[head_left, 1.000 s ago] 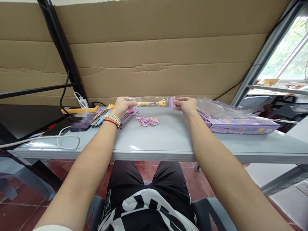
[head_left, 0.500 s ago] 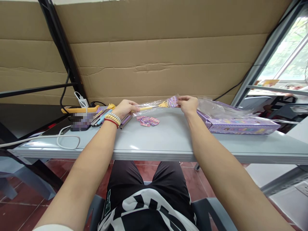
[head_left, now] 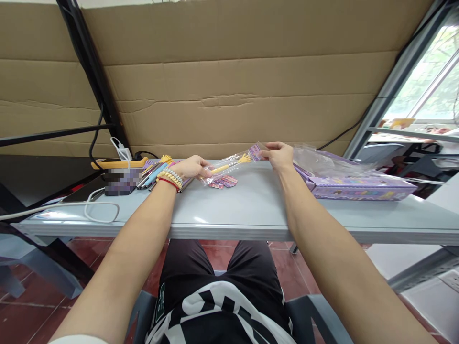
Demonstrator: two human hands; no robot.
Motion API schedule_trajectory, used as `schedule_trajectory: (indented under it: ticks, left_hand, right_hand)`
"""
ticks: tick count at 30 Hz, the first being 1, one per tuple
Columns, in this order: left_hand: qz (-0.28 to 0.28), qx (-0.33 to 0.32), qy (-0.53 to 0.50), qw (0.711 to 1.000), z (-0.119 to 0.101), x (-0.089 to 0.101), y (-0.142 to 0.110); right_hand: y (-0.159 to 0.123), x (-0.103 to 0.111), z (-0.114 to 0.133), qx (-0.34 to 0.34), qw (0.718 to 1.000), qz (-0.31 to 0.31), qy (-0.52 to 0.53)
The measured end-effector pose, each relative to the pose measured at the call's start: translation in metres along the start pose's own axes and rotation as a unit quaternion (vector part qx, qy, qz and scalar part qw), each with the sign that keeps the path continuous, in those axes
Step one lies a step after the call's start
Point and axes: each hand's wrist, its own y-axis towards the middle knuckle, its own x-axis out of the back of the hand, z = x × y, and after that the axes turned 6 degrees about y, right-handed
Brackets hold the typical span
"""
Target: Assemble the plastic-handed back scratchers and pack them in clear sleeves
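Note:
Both my hands hold one clear plastic sleeve (head_left: 229, 165) with a yellow hand-shaped stick toy inside and a purple card at its top. My right hand (head_left: 279, 155) pinches the purple card end, raised above the table. My left hand (head_left: 191, 167), with bead bracelets on the wrist, grips the lower end close to the grey table (head_left: 251, 205). The sleeve slants down from right to left. Under it lie small pink and purple cards (head_left: 224, 181).
A bunch of coloured stick toys (head_left: 154, 173) lies left of my left hand, beside a yellow power strip (head_left: 118, 164) and a white cable (head_left: 100, 210). A purple box (head_left: 358, 186) with clear bags on it sits at the right. Cardboard panels stand behind the table.
My left hand has dropped and moved right toward the table, tilting the sleeve from level to slanted. My right hand has stayed near the purple card end, slightly higher.

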Motion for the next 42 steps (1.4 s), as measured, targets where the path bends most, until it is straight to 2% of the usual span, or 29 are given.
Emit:
schedule_trajectory:
  ticks: [5,9,12,14,19,22,27,28,30,33,35,37,42]
  left_hand:
    - [0.018,-0.003,-0.018,1.0,-0.001,-0.001,-0.001]
    - [0.074,0.0,-0.032,0.997,0.0,-0.002,-0.003]
    - [0.134,-0.001,-0.022,0.991,-0.002,-0.004,-0.005]
    - [0.145,-0.005,-0.023,0.989,-0.003,-0.005,-0.006]
    - [0.096,-0.012,-0.084,0.992,-0.006,-0.009,-0.006]
    - [0.06,0.009,-0.116,0.991,-0.006,-0.015,-0.001]
    - [-0.024,0.02,-0.165,0.986,-0.008,-0.032,0.008]
    - [-0.043,0.018,-0.173,0.984,-0.009,-0.035,0.009]
    - [-0.075,0.01,-0.188,0.979,-0.01,-0.039,0.01]
    - [-0.084,-0.013,-0.201,0.976,-0.011,-0.041,0.009]
    - [-0.074,-0.027,-0.201,0.976,-0.011,-0.04,0.008]
    - [-0.076,-0.035,-0.202,0.976,-0.01,-0.04,0.008]
    - [-0.101,-0.039,-0.201,0.973,-0.011,-0.042,0.01]
  right_hand:
    - [0.0,0.003,0.001,0.093,0.983,-0.064,-0.144]
    - [-0.003,0.001,0.003,0.177,0.967,-0.083,-0.164]
    - [-0.005,-0.003,0.003,0.207,0.963,-0.066,-0.161]
    - [-0.006,-0.004,0.001,0.227,0.958,-0.04,-0.17]
    - [-0.006,-0.005,-0.006,0.263,0.942,0.079,-0.195]
    - [-0.01,-0.008,-0.008,0.244,0.938,0.123,-0.212]
    - [-0.031,-0.027,-0.001,0.214,0.952,0.109,-0.187]
    - [-0.038,-0.032,0.0,0.188,0.958,0.137,-0.17]
    - [-0.051,-0.041,0.003,0.113,0.957,0.238,-0.125]
    - [-0.069,-0.049,0.006,0.019,0.917,0.396,-0.048]
    - [-0.075,-0.051,0.007,-0.009,0.895,0.446,-0.008]
    - [-0.077,-0.051,0.008,-0.02,0.887,0.46,0.011]
    - [-0.073,-0.05,0.009,-0.005,0.893,0.449,0.022]
